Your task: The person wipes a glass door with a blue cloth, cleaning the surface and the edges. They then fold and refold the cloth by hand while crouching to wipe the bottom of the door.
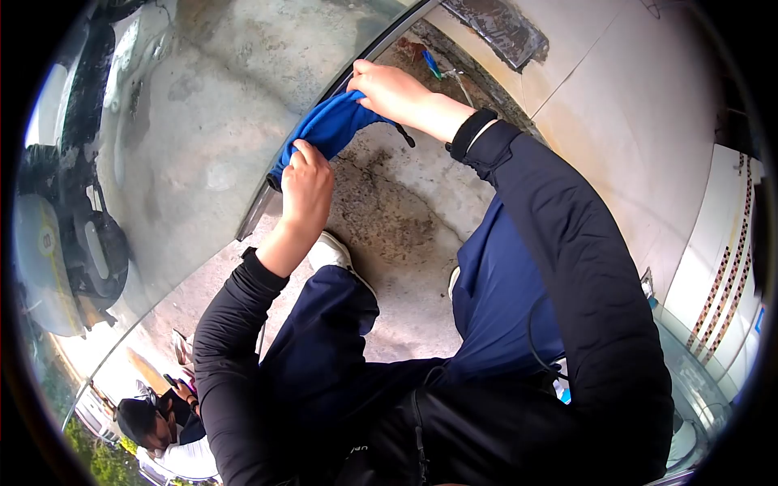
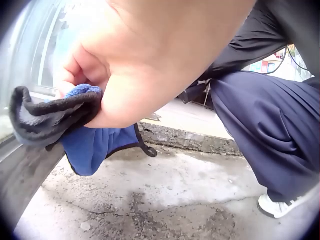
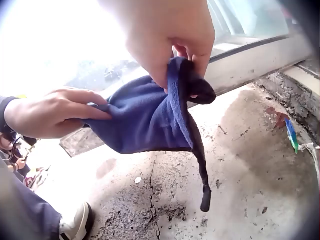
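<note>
Between both hands a blue cloth (image 1: pixel 328 125) with black edging is stretched along the lower edge of a glass pane (image 1: pixel 211 121). My left hand (image 1: pixel 308 182) grips its near end, thumb and fingers folded over the fabric. At the far end my right hand (image 1: pixel 393 91) pinches the cloth, and a black loop hangs from the corner beside it. In the right wrist view the cloth (image 3: pixel 145 117) sags between the left hand (image 3: pixel 57 112) and the right hand (image 3: pixel 175 45). Bunched black edging sticks out past the left hand (image 2: pixel 145 60) in the left wrist view.
The pane's metal bottom frame (image 3: pixel 250 65) runs close beside the cloth. Cracked concrete floor (image 1: pixel 389 202) lies below, with a blue-green object (image 1: pixel 432 65) by the raised ledge. White shoes (image 1: pixel 331 253) stand near the frame. Another person (image 1: pixel 150 421) is seen at lower left.
</note>
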### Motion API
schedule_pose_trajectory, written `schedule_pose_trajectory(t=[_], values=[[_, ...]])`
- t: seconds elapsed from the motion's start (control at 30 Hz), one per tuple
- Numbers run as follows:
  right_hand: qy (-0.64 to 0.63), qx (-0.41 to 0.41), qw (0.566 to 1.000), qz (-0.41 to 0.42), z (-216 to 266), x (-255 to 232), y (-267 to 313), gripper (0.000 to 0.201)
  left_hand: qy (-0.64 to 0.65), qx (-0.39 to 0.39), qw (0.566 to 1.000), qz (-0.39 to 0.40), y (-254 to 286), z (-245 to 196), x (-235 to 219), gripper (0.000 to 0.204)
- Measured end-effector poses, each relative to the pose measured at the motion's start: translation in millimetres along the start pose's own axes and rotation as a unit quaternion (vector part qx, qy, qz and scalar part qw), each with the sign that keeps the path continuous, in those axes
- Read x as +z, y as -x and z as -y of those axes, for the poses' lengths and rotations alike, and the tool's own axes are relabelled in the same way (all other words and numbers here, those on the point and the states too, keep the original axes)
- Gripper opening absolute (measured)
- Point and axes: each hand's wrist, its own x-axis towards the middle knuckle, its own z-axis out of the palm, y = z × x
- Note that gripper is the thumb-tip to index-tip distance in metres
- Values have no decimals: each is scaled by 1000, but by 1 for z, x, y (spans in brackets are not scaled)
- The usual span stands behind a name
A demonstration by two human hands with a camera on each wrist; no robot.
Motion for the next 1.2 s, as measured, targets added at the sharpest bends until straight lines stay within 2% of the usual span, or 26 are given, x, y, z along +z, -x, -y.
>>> schedule_pose_trajectory(t=[0.03, 0.1, 0.13, 0.3, 0.43, 0.53, 0.6, 0.7, 0.77, 0.83, 0.9, 0.97, 1.0, 1.03, 1.07, 1.1, 1.13, 1.2], values=[[-10, 14, 1000, -20, -7, -4, 1, 27, -2, 3, 1000, 0, -2, -1, 2, 33], [-5, 11, 997, -78, -21, -10, 3, 18, 28, 34, 997, -59, -7, -2, 7, 44], [5, 8, 996, -93, -29, -12, 2, 20, 19, 48, 998, -45, -13, -2, 4, 51], [24, 46, 993, -110, -59, -17, 7, 23, 30, 68, 995, -63, -49, -7, -3, 50], [10, 71, 992, -103, -62, -30, 15, 23, 24, 66, 995, -65, -71, -15, -2, 47], [37, 79, 990, -110, -69, -40, 21, 23, 50, 94, 990, -96, -85, -18, 0, 48], [54, 94, 987, -115, -78, -47, 27, 23, 23, 137, 986, -96, -96, -23, 5, 48], [54, 125, 983, -119, -97, -56, 36, 23, 19, 156, 981, -113, -114, -34, 3, 46], [69, 144, 974, -159, -103, -63, 43, 24, 35, 161, 978, -127, -120, -36, -14, 43], [68, 165, 962, -208, -109, -70, 47, 24, 59, 174, 964, -194, -122, -33, -29, 42], [64, 186, 951, -239, -113, -74, 45, 24, 63, 168, 962, -206, -124, -23, -43, 42], [48, 193, 944, -265, -103, -85, 40, 26, 41, 122, 969, -209, -130, -13, -40, 52], [-57, 262, 953, -141, -93, -103, 36, 50, 35, 94, 975, -201, -132, -10, -31, 51], [-159, 322, 933, -15, -82, -113, 29, 78, 36, 90, 976, -196, -132, -6, -25, 52], [-222, 297, 909, -191, -83, -78, 22, 83, 23, 95, 977, -189, -129, -6, -20, 52], [-59, 210, 921, -323, -91, -58, 10, 31, 9, 99, 978, -182, -124, -7, -15, 53], [-66, 199, 932, -294, -88, -52, 4, 32, 9, 98, 978, -182, -118, -9, -13, 53], [-93, 174, 951, -237, -86, -44, -1, 35, 0, 86, 988, -125, -104, -13, -7, 52]])
